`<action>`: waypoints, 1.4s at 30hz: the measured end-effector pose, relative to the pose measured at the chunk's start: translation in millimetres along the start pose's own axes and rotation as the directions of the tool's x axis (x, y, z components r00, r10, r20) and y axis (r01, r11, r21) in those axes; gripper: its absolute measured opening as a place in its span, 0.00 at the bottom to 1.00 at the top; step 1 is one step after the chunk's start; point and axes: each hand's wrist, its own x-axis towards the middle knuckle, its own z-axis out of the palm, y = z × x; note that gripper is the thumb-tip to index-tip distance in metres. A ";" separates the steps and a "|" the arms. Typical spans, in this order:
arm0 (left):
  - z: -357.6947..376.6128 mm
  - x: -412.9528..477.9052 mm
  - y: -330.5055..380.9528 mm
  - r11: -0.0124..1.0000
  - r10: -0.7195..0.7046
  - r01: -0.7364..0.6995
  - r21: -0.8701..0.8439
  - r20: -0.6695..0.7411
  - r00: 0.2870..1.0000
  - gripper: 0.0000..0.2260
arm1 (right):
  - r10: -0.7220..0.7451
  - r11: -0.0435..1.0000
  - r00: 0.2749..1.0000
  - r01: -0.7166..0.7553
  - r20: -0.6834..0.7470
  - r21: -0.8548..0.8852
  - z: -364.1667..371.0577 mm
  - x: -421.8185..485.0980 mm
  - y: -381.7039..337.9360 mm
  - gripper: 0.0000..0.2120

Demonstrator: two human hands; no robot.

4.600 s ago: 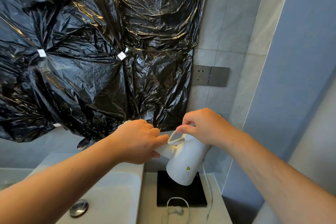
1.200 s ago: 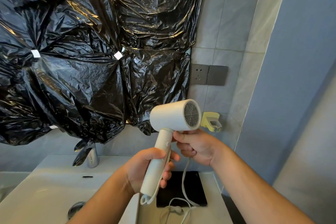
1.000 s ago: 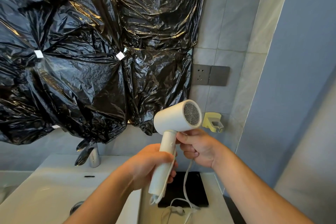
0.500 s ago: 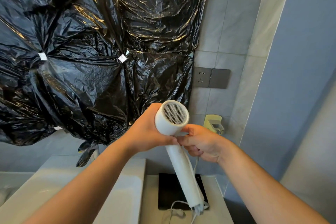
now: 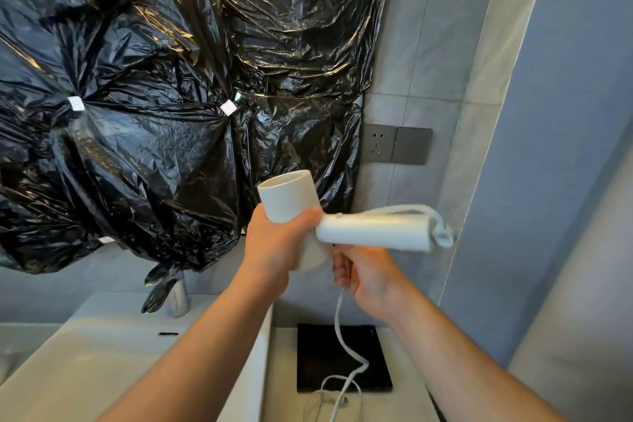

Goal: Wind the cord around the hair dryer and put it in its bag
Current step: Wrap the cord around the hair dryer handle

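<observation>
From the head view, centre frame: the left hand [image 5: 274, 250] is gripping the white hair dryer [image 5: 373, 231] by its barrel, fingers curled round it, holding it up in mid-air with the handle pointing off to the right. The right hand [image 5: 371, 281], just beneath the handle, is closing its fingers on the cord [image 5: 338, 322]. One pass of cord is lying along the top of the handle and looping over its end, a bit blurred; the rest is trailing down to a loose heap on the worktop [image 5: 284, 363], across a flat black square [image 5: 342, 356]. So I'm judging the winding as barely begun, with most of the cord left to go round and the bagging not started. I'm not making out any bag in shot. For room: the handle's end is swinging close to the blue wall [image 5: 565, 147] at the right, the black plastic sheeting [image 5: 154, 147] is hanging just behind the barrel, and the sink [image 5: 85, 363] is opening at lower left, so the freest space is looking to be towards the person, above the worktop.
</observation>
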 end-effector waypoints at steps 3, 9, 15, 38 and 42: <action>-0.1 7.8 5.5 0.985 0.085 -0.049 0.165 -0.218 0.972 0.19 | -0.017 0.991 0.999 0.023 0.044 -0.132 13.0 -13.7 13.6 0.08; -8.9 10.0 10.7 0.756 0.329 -0.125 0.642 -0.208 0.921 0.25 | -0.018 0.674 0.980 0.160 0.200 -0.721 23.6 -28.5 -0.3 0.08; -24.8 10.2 12.0 0.601 0.320 -0.242 0.762 0.048 0.946 0.25 | -0.272 0.057 0.918 0.314 0.288 -0.948 7.1 -16.7 -53.3 0.05; -30.2 15.7 3.1 0.955 0.049 -0.168 0.244 0.431 0.901 0.40 | -0.038 0.682 0.993 0.105 0.109 -0.724 -5.3 -6.9 -50.8 0.13; -22.3 10.0 -4.1 0.993 0.005 -0.047 0.106 0.365 0.931 0.40 | 0.065 0.998 0.994 -0.063 0.086 -0.023 0.6 -7.4 -38.5 0.10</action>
